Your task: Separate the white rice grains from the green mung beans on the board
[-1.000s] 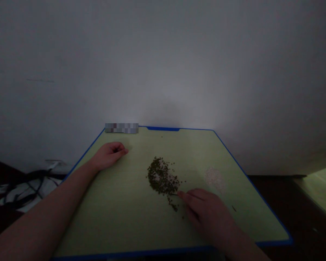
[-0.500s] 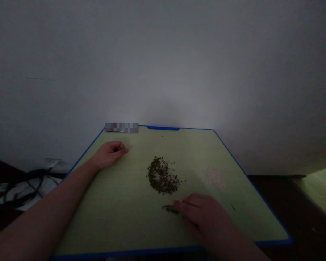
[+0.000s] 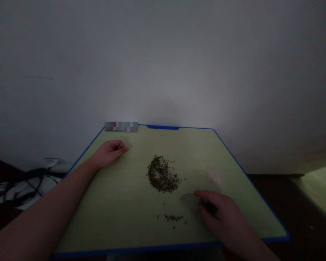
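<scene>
My right hand is near the front right of the table, thumb and forefinger closed on a small curved translucent scoop; its far part is faint against the tabletop. Left of it lies a small scatter of dark green beans. A larger pile of dark green beans mixed with pale grains spreads over the middle. Beyond my right hand is a small heap of pale grains, likely rice. My left hand rests on the table, loosely curled, with nothing visible in its fingers.
The pale green tabletop has a blue rim and stands against a grey wall. A blurred-out flat item lies at its back left corner. Dark cables lie beside the table on the left.
My right hand has moved right and slightly away from me with the scoop. The dark beans that were in the scoop now lie on the table. My left hand has stayed put.
</scene>
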Demonstrator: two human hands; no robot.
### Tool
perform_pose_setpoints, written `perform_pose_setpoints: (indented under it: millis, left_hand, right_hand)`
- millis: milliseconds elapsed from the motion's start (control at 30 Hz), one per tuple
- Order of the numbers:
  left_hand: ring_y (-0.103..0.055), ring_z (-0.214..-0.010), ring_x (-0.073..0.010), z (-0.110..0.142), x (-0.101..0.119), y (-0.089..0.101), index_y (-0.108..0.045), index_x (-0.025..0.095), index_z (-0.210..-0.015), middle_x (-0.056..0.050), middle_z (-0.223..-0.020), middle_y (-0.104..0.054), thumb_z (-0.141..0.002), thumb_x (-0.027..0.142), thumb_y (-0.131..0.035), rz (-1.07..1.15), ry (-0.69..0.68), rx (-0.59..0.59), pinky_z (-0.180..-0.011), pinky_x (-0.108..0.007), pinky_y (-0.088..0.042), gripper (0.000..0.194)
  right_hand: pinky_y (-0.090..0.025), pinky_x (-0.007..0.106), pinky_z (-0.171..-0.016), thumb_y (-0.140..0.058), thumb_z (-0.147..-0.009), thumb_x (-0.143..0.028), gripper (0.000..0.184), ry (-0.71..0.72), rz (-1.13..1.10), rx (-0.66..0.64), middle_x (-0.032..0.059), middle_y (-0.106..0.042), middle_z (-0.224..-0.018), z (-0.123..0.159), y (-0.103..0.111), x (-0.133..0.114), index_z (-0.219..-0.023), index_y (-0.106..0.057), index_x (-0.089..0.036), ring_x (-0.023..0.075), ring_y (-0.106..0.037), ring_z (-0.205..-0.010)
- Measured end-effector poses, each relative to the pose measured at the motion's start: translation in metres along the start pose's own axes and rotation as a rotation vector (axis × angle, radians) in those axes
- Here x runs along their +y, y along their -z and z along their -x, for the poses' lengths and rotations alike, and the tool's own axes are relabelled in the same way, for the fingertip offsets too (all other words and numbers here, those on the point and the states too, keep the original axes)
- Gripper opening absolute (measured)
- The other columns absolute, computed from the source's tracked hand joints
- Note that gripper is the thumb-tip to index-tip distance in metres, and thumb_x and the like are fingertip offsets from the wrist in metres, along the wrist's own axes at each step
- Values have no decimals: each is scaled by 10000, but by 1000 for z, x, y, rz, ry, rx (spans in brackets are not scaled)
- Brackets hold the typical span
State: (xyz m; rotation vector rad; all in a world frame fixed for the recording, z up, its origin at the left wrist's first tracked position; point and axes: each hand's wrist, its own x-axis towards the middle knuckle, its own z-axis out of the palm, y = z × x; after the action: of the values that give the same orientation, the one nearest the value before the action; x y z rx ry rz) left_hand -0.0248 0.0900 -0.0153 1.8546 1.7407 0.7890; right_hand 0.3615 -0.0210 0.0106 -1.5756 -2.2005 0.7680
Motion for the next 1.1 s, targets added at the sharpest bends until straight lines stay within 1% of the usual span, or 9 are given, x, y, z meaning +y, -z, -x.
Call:
perform_pose_setpoints:
  millis: [167,333,467,533,633,733,833,933,1100]
  left_hand:
    - [-397,-513,-104,0,0,-1,-530,173,-616,44,-535,-414,-734,455,-512,10,9,-8,-481,-219,-322,306]
    - [-401,-517,-103,2,2,1,-532,171,-621,42,-537,-421,-733,448,-514,-3,20,-2,-484,-218,-325,299]
    - [-407,-522,-102,2,1,1,-539,169,-624,39,-545,-431,-733,445,-513,4,1,3,-490,-216,-326,298]
    - [-401,-520,-101,2,0,1,-536,169,-620,41,-541,-424,-734,441,-511,13,-8,-2,-488,-216,-323,296]
    - [-396,-518,-100,2,2,1,-536,169,-618,40,-535,-422,-739,438,-502,-2,-12,-13,-485,-215,-318,297]
    - [-405,-529,-103,3,5,2,-535,169,-611,36,-538,-431,-740,442,-501,-34,-23,-5,-496,-217,-322,303]
    - [-407,-530,-105,4,7,3,-526,171,-609,36,-543,-430,-744,443,-498,-35,-15,-2,-498,-221,-327,305]
    - [-404,-524,-104,4,8,3,-531,169,-614,36,-543,-428,-745,442,-499,-28,-1,-4,-494,-223,-325,305]
    - [-410,-536,-104,3,5,2,-541,165,-619,35,-556,-435,-744,442,-507,-18,-14,-8,-501,-223,-328,306]
  right_hand:
    - [-497,283,-658,-480,-775,-182,362,-34,-137,-47,47,-702,-869,-3,-17,-10,-1102,-634,-193,165,-638,-717]
    - [-472,247,-610,-485,-741,-124,375,20,-172,-53,21,-697,-764,-19,-29,-29,-1071,-651,-187,140,-621,-642]
    - [-469,256,-662,-496,-750,-130,357,71,-133,-89,36,-709,-808,-30,-29,-42,-1066,-654,-181,148,-629,-684]
    - [-462,275,-746,-498,-766,-137,352,126,-99,-100,47,-712,-905,-34,-26,-47,-1079,-650,-189,164,-637,-787]
    - [-418,285,-855,-449,-804,-114,369,282,-26,-121,46,-679,-1045,-42,-19,-57,-1110,-633,-208,168,-606,-939]
    - [-411,270,-826,-428,-792,-67,406,434,96,-218,39,-665,-1013,-49,-17,-68,-1110,-623,-227,163,-588,-922]
    - [-407,259,-747,-470,-749,-53,424,509,223,-293,38,-646,-937,-53,-20,-75,-1098,-619,-241,167,-573,-853]
    - [-395,248,-734,-465,-751,-55,411,507,231,-337,37,-635,-921,-50,-22,-74,-1082,-623,-241,160,-566,-846]
    - [-404,245,-783,-450,-707,-23,451,406,117,-384,36,-648,-961,-34,-16,-64,-1060,-637,-233,158,-573,-896]
